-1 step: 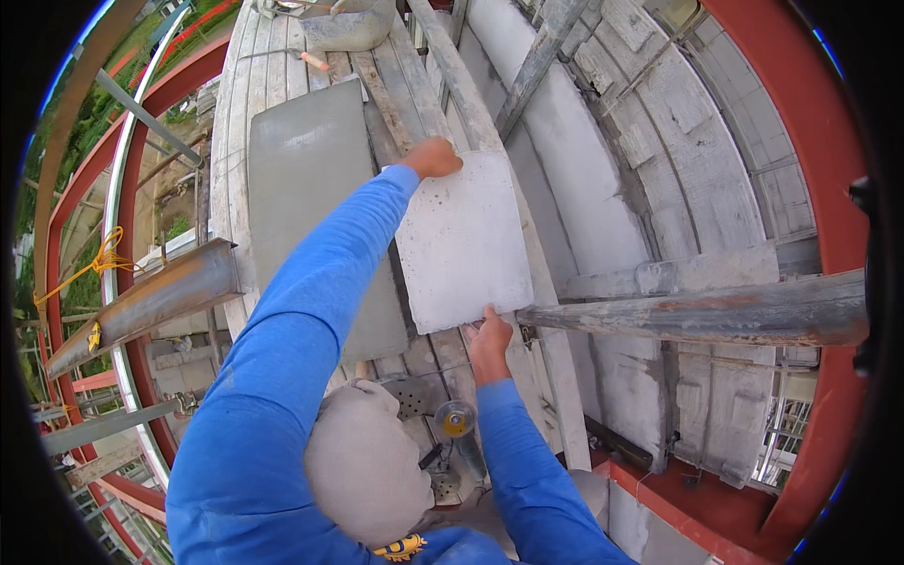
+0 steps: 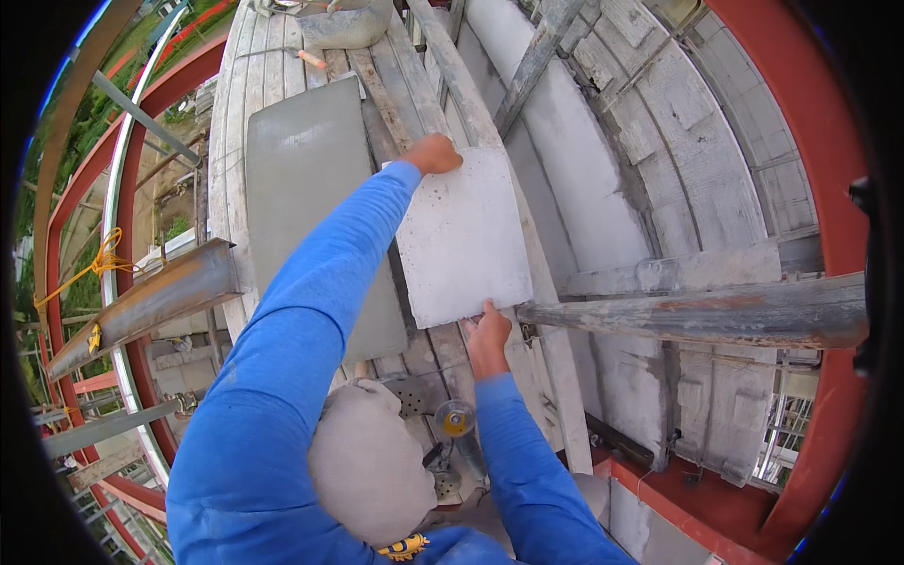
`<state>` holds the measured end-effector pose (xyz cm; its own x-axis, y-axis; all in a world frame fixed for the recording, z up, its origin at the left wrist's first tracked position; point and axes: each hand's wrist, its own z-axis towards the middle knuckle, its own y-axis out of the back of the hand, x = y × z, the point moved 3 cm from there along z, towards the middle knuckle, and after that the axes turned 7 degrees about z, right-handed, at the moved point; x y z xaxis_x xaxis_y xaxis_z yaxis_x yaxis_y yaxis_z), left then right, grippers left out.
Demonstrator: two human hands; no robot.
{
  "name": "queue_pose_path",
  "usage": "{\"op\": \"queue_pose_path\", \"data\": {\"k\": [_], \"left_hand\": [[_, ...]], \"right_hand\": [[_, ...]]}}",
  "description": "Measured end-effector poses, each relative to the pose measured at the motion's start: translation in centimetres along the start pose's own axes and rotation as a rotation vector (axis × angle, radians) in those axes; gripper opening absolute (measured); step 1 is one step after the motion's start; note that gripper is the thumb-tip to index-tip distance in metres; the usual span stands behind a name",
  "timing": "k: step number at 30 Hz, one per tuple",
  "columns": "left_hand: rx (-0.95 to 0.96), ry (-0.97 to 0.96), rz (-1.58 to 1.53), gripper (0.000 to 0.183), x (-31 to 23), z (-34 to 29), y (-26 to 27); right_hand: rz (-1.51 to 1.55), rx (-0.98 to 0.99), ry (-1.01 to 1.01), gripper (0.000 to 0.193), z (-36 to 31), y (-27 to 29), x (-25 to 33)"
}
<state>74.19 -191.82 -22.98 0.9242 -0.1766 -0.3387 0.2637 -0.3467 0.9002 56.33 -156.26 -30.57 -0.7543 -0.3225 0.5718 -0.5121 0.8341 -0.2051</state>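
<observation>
A pale grey, roughly square slab (image 2: 466, 240) with small pits in its face is held between my hands above wooden planks. My left hand (image 2: 433, 155) is closed round its far edge. At the near edge, my right hand (image 2: 488, 341) grips it from below with the thumb on the rim. A larger smooth grey panel (image 2: 311, 151) lies on the planks to the left, partly hidden by my left arm. An angle grinder (image 2: 456, 419) with a yellow-centred disc rests near my knee, left of my right forearm.
A trowel (image 2: 312, 59) with an orange handle and a mortar-stained tub (image 2: 348, 26) are at the far end of the planks (image 2: 226, 141). A rusty steel beam (image 2: 160, 292) comes in from the left. A grey post (image 2: 716, 311) crosses from the right. Red steel framing (image 2: 810, 122) surrounds the spot.
</observation>
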Motion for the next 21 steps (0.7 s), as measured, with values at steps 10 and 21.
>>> {"op": "queue_pose_path", "data": {"k": [10, 21], "left_hand": [[0.161, 0.154, -0.189, 0.079, 4.1, 2.5, -6.5], [-0.224, -0.060, -0.059, 0.029, -2.1, -9.3, -2.6]], "right_hand": [[-0.112, -0.080, 0.032, 0.042, 2.0, -3.7, 0.6], [-0.027, 0.040, -0.058, 0.052, 3.0, -5.7, 2.6]]}}
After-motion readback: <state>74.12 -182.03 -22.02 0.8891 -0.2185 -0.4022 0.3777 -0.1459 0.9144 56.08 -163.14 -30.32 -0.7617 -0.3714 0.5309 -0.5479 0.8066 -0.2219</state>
